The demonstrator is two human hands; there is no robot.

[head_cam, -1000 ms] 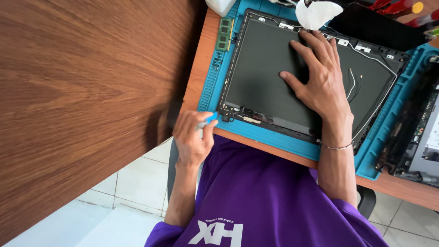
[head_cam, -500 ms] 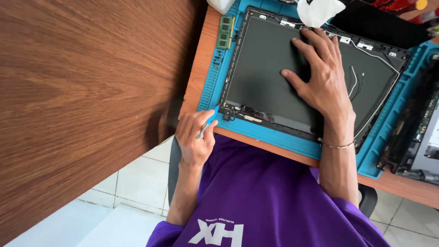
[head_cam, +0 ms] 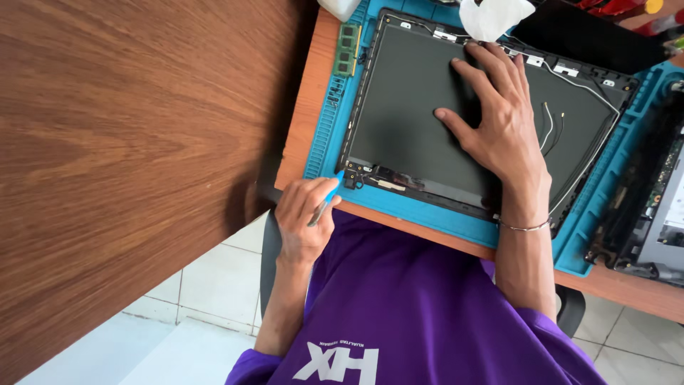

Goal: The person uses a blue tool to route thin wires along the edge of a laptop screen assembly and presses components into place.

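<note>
Left hand [head_cam: 303, 224] edged its blue tool [head_cam: 326, 199] closer; grip closed around the shaft, tip just beyond it at the near hinge corner [head_cam: 350, 178] of the laptop lid panel [head_cam: 406, 107]. Right hand [head_cam: 499, 121] stayed flat, open, pressing the panel. Lid lay stripped with cables bared; hinge hardware apparently not yet removed.

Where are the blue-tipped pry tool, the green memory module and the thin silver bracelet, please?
blue-tipped pry tool [head_cam: 329, 196], head view, shaft near the tip.
green memory module [head_cam: 348, 50], head view, middle of the board.
thin silver bracelet [head_cam: 524, 228], head view, middle of the band.
</note>
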